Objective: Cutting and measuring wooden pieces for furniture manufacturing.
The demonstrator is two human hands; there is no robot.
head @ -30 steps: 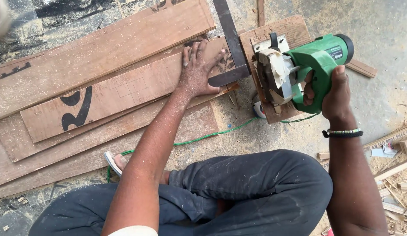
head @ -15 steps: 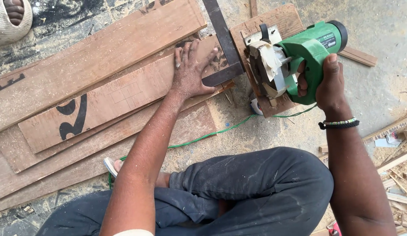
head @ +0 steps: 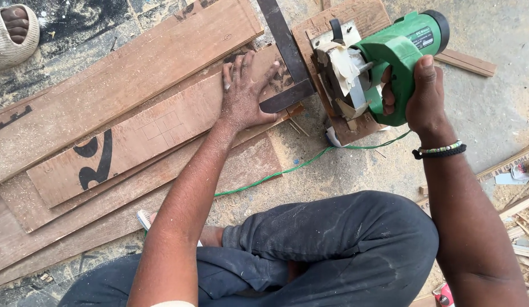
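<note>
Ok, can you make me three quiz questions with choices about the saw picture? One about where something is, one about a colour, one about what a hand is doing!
1. Where does the left hand lie?
A. flat on a wooden plank
B. on the knee
C. on the cord

2. What colour is the power saw?
A. red
B. green
C. yellow

3. What is the right hand doing?
A. hanging open
B. pointing at the floor
C. gripping the saw's handle

Answers: 1 A, the palm and spread fingers press on the board beside the dark metal square. 2 B, its body is green, like its cord. 3 C, the fingers wrap round the handle.
</note>
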